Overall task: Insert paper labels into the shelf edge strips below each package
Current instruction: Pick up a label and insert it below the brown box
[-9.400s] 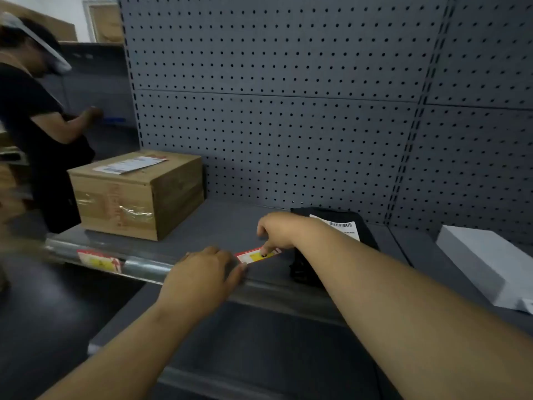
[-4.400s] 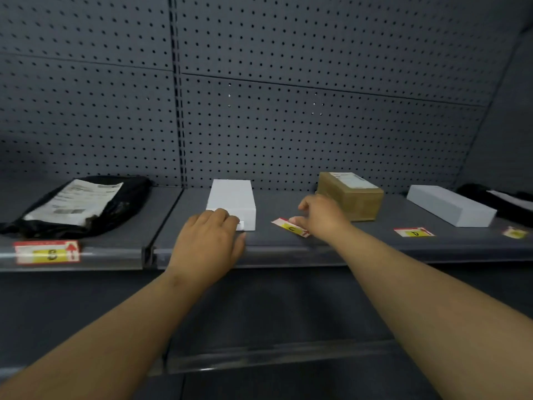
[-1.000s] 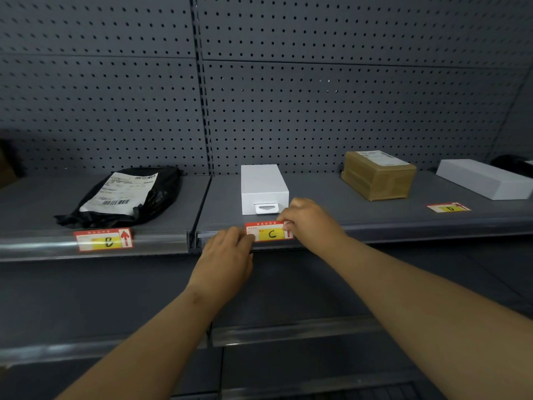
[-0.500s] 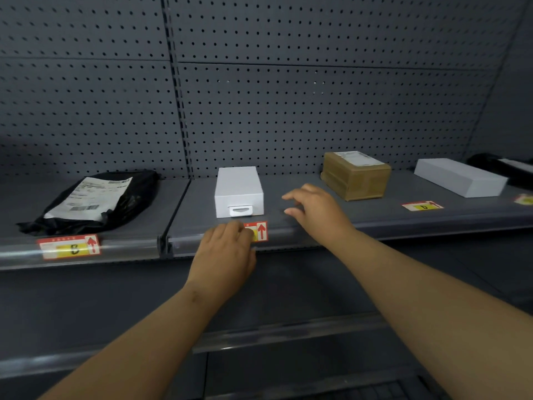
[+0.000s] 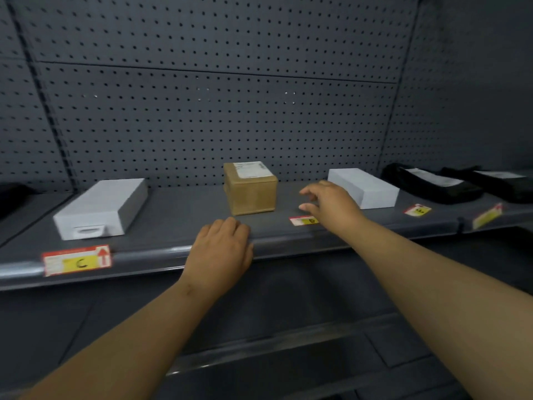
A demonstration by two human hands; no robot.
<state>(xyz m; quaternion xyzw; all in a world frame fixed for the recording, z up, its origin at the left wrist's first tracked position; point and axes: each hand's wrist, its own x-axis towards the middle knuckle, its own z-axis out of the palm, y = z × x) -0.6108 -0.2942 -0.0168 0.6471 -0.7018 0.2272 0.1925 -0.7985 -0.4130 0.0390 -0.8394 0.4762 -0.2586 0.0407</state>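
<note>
The left hand (image 5: 220,252) lies palm down on the front edge of the grey shelf (image 5: 178,209), fingers together and draped over the edge strip (image 5: 144,262), holding nothing. The right hand (image 5: 331,204) hovers just above the loose label marked D (image 5: 302,220), fingers spread and slightly curled — empty, its wrist covering the label's right end. That label lies flat on the shelf near the front edge, just right of the brown cardboard box (image 5: 250,187). The label marked C (image 5: 76,260) sits in the edge strip at the left, below the white box (image 5: 101,209). Another white box (image 5: 364,187) stands behind the right hand, with a loose label (image 5: 416,210) by its front right corner — black mailer bags (image 5: 432,183) lie beyond.
</note>
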